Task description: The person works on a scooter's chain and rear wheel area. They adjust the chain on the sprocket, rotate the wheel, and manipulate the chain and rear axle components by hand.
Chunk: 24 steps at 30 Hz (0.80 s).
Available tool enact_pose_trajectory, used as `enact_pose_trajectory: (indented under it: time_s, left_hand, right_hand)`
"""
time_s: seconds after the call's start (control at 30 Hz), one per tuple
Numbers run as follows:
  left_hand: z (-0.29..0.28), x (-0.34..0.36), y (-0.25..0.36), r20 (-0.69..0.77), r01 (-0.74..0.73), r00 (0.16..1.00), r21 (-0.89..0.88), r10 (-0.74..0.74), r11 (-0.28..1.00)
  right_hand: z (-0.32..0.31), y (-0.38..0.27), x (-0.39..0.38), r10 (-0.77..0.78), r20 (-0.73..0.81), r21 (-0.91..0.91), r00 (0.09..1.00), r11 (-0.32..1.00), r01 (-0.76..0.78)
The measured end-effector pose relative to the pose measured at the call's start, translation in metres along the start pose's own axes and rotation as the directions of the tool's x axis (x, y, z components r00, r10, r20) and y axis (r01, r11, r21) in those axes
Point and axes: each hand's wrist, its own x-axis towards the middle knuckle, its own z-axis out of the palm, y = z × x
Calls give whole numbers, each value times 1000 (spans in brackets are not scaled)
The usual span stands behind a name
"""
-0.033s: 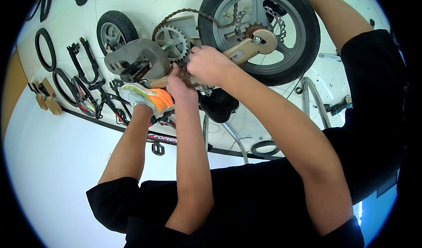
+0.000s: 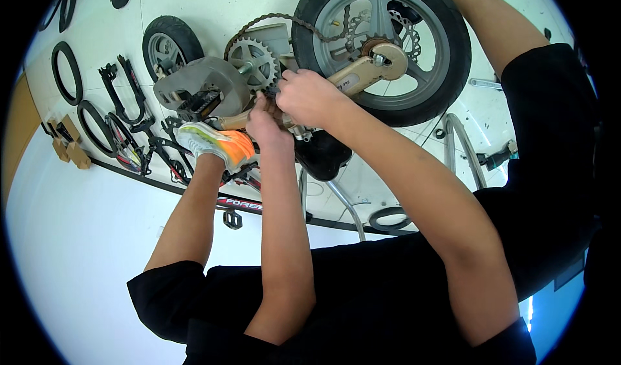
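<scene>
My left hand (image 2: 264, 124) and my right hand (image 2: 306, 96) meet at the lower edge of a grey toothed chainring (image 2: 261, 65). The right hand's fingers are pinched beside the teeth. Below it, the left hand's fingers are bent, with the thumb raised toward the ring. What lies between the fingertips is mostly hidden. A brown chain (image 2: 279, 15) loops loosely from the chainring across to the hub of a large wheel (image 2: 464, 48). A tan swingarm (image 2: 352, 77) runs from that hub down behind my right hand.
A grey rounded housing (image 2: 220, 74) sits left of the chainring, with a small wheel (image 2: 184, 38) beyond. An orange and white shoe (image 2: 223, 142) is beside my left hand. A black seat (image 2: 323, 161) and metal tubes (image 2: 460, 148) are lower right. Loose tyres (image 2: 76, 74) and forks (image 2: 132, 90) lie far left.
My left hand has shifted very slightly to the right. The right hand's fingers have moved a little; the chain and wheels look unchanged.
</scene>
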Motion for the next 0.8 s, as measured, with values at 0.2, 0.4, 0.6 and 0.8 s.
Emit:
enact_pose_trajectory:
  time_s: [0.2, 0.4, 0.6, 0.8]
  left_hand:
    - [20, -17, 4, 43, -181, 982, 475, 183, 861]
    - [14, -7, -19, 87, -307, 951, 360, 295, 881]
    - [20, -10, -29, 135, -396, 908, 589, 398, 705]
    - [28, -23, -19, 91, -323, 921, 722, 379, 612]
  right_hand:
    - [-5, 3, -3, -34, 36, 35, 999, 999, 33]
    - [-20, 1, 1, 3, 134, 3, 991, 1000, -4]
    - [-19, 9, -15, -11, 37, -72, 999, 997, 13]
    - [-30, 12, -22, -11, 51, -21, 999, 1000, 12]
